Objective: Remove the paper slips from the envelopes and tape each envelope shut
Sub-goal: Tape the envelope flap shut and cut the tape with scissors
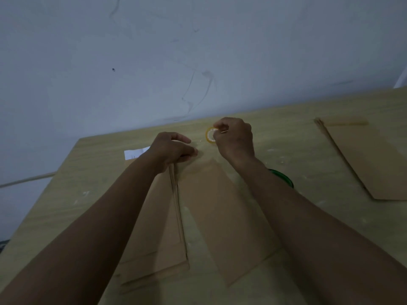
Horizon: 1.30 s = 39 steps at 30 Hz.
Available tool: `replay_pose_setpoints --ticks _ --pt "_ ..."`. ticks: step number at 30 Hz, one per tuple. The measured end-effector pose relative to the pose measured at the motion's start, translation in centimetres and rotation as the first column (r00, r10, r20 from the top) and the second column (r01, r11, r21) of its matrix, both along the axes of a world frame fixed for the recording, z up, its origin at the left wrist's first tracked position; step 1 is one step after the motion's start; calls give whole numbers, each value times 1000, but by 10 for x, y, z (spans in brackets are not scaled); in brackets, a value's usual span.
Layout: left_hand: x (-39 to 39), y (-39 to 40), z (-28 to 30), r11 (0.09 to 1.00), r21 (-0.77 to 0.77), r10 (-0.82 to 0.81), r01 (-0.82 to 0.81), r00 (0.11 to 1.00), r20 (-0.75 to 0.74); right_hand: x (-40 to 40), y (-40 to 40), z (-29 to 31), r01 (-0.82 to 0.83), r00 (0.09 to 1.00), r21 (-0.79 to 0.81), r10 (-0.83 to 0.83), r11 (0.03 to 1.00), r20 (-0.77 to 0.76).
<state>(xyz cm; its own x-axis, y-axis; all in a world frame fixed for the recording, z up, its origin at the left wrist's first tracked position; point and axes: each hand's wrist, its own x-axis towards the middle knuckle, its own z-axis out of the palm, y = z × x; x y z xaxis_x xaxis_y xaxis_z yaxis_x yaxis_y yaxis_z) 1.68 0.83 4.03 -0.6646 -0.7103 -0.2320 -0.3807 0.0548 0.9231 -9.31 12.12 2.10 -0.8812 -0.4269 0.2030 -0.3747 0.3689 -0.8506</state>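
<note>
A brown envelope (222,216) lies lengthwise in the middle of the wooden table (297,150). A stack of brown envelopes (158,227) lies just left of it, partly under my left forearm. My left hand (174,150) rests on the far end of the middle envelope, fingers pressed down flat. My right hand (233,137) is closed on a small yellowish roll of clear tape (209,135) just beyond that end. A white paper slip (135,153) lies on the table left of my left hand.
Another brown envelope (370,164) lies at the right with a strip of tape across its far end. A dark green round object (284,179) shows from under my right forearm. A pale wall (154,62) rises right behind the table's far edge.
</note>
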Motion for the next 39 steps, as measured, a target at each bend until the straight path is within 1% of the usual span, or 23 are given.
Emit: replay_pose_setpoints --ticks 4,8,11,15,18,20,22,27,30,33,35,37,39 --pt "-10 -16 -14 981 -192 17 1 996 93 -6 -12 -8 -22 1000 109 24 994 -10" --pt "-25 -23 -19 953 -303 34 18 986 164 -13 -21 -12 -7 1000 188 12 982 -24" --pt "-34 -23 -10 949 -308 10 68 969 245 -19 -26 -14 -9 999 252 22 968 -46" --pt "-48 -35 -9 916 -363 -2 173 905 425 -21 -32 -19 -10 997 314 34 949 -70" --pt "-52 -41 -8 912 -354 -7 204 874 486 -23 -34 -20 -5 994 343 44 939 -104" --pt "-49 -39 -3 913 -341 -27 226 865 501 -24 -34 -20 -11 992 362 55 932 -113" --pt "-46 -44 -7 925 -319 -22 205 869 495 -26 -34 -19 -24 991 380 72 925 -112" --pt "-33 -43 -12 924 -347 -10 160 917 398 -24 -29 -18 -82 987 386 130 919 -99" --pt "-23 -38 -18 897 -418 -19 142 959 284 -15 -20 -15 -57 978 330 120 942 -173" --pt "-13 -26 -22 822 -538 -29 187 957 288 -1 -7 -10 -24 963 321 108 947 -247" --pt "-5 -17 -22 794 -574 -43 200 960 275 7 2 -8 -50 966 379 141 924 -217" --pt "2 -11 -23 775 -594 -57 217 959 276 11 9 -5 -121 969 470 207 874 -136" --pt "8 -6 -25 761 -596 -70 256 946 316 11 15 -4 -196 955 542 285 817 -83"
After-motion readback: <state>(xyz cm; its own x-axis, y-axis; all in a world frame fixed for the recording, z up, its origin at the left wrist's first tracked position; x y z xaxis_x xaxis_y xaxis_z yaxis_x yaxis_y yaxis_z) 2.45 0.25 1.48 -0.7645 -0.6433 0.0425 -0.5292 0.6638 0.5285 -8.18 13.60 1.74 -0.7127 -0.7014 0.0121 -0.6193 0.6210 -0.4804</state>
